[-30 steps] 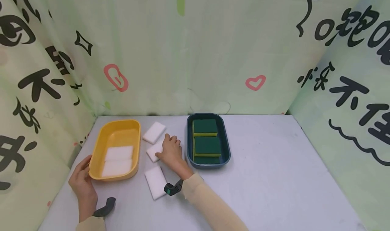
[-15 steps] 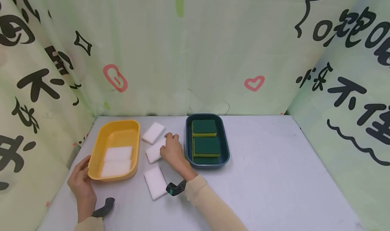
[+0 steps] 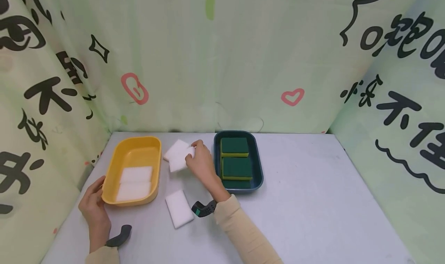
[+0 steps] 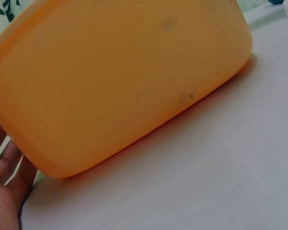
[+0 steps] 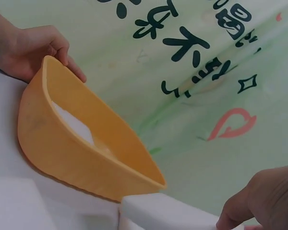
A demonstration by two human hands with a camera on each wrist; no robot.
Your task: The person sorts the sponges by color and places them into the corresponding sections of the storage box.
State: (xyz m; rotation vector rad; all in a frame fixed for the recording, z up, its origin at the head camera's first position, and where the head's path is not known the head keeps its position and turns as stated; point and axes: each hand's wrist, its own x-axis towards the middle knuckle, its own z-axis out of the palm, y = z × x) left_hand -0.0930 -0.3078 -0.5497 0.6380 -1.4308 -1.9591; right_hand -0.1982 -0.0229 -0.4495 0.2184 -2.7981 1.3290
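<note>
In the head view my right hand pinches a white sponge between thumb and fingers, tilted up off the table. The sponge also shows at the bottom of the right wrist view, in front of the yellow bin. It overlaps another white sponge lying behind it. My left hand rests against the left outer wall of the yellow bin, fingers fairly straight along it. Two white sponges lie flat in the bin's near half. Another white sponge lies on the table nearer me.
Right of my right hand stands a dark blue bin with several green-and-yellow scouring sponges inside. A pale cloth covers the table. Printed curtains hang behind and at both sides.
My right hand has taken hold of the middle white sponge and raised it off the table, moving slightly away from me. The left hand stays at the yellow bin.
</note>
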